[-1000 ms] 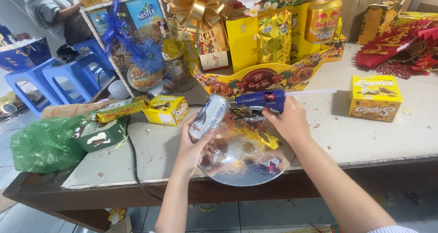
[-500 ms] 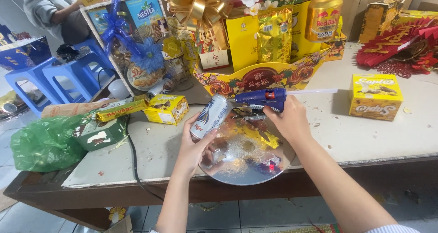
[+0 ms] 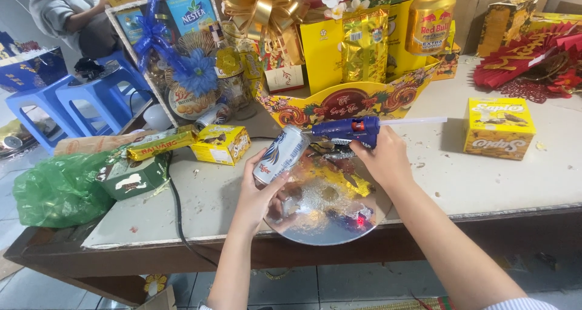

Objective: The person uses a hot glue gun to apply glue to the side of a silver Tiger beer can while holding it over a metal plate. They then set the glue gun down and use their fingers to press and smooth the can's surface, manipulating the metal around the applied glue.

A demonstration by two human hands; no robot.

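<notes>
My left hand (image 3: pixel 256 192) grips a silver and blue drink can (image 3: pixel 280 155), held tilted over a round mirrored tray (image 3: pixel 330 210) at the table's front edge. My right hand (image 3: pixel 383 157) holds a blue glue gun (image 3: pixel 348 130) with a white glue stick sticking out to the right. Its nozzle points left and meets the top end of the can. The tray's shiny face reflects gold wrapping and a small red light.
A yellow and red gift basket (image 3: pixel 339 101) stands behind the tray with gold packets and a gold bow. A blue-ribboned hamper (image 3: pixel 176 55), small yellow boxes (image 3: pixel 221 143) (image 3: pixel 498 128), a green bag (image 3: pixel 60 188), a black cord (image 3: pixel 179 216), blue stools (image 3: pixel 91 97) and a seated person (image 3: pixel 70 13) are around.
Can and glue gun have stayed together over the tray; the can has shifted slightly and my left hand's grip has adjusted. Otherwise the scene holds still.
</notes>
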